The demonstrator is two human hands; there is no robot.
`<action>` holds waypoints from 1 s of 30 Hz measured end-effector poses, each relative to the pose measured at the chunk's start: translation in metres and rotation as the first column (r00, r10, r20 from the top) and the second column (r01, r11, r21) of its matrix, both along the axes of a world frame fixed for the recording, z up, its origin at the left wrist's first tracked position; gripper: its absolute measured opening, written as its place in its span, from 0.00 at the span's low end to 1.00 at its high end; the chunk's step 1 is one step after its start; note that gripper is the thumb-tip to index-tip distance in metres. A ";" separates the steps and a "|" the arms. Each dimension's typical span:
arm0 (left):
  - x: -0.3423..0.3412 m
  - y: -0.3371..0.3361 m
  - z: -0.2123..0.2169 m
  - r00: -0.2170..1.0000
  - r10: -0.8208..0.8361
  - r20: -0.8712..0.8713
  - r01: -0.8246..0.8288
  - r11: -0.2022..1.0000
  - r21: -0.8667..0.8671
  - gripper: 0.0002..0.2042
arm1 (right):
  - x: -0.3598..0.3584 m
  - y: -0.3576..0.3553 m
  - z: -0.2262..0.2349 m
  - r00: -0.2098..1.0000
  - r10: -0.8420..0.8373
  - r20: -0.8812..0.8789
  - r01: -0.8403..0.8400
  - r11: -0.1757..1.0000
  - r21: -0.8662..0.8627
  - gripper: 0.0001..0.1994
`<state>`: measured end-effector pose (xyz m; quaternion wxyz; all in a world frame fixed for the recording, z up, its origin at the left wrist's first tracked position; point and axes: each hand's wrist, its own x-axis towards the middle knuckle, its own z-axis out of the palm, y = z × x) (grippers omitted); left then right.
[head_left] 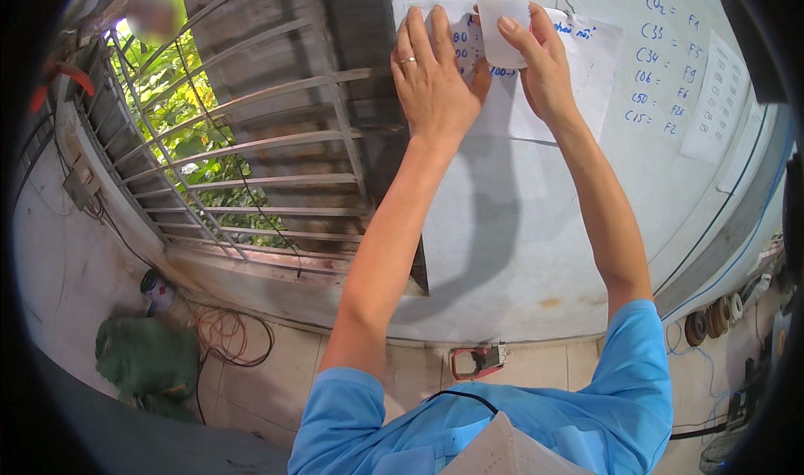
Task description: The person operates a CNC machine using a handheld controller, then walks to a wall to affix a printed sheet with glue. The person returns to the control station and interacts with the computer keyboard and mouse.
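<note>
Against the white wall my left hand (pixel 437 77) lies flat with its fingers stretched out, a ring on one finger. It presses on the left part of a white paper sheet (pixel 578 73) that bears blue handwriting. My right hand (pixel 546 61) grips a translucent white squeeze bottle (pixel 504 35) with a red tip, held upright in front of the sheet. The thumb lies across the bottle's front, and the other fingers are partly hidden behind it. The bottle covers some of the writing.
To the left is a barred window (pixel 243 132) with leaves outside. More handwriting and a printed sheet (pixel 714 98) are on the wall at right. Below on the tiled floor lie a red-framed object (pixel 477 362), coiled cables (pixel 230 334) and a green sack (pixel 142 354). Spools (pixel 712 320) line the right.
</note>
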<state>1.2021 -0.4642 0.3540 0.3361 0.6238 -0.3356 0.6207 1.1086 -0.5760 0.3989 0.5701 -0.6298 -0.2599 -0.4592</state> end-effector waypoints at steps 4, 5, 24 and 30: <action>0.000 0.003 0.001 0.999 -0.018 -0.028 0.018 1.000 0.018 0.44 | 0.019 0.006 0.002 0.999 -0.038 -0.012 0.038 0.999 0.002 0.26; 0.001 0.003 0.001 1.000 -0.011 -0.012 0.011 1.000 0.010 0.44 | 0.020 0.006 0.002 1.000 -0.025 0.012 0.026 0.999 -0.044 0.26; 0.003 0.005 0.003 0.999 -0.031 -0.040 0.031 1.000 0.000 0.45 | 0.014 0.012 0.009 0.962 -0.269 -0.046 0.252 0.940 -0.230 0.26; 0.005 0.011 0.002 0.997 -0.072 -0.027 0.072 0.997 0.005 0.45 | -0.005 -0.002 0.004 0.959 -0.271 -0.085 0.253 0.950 -0.181 0.29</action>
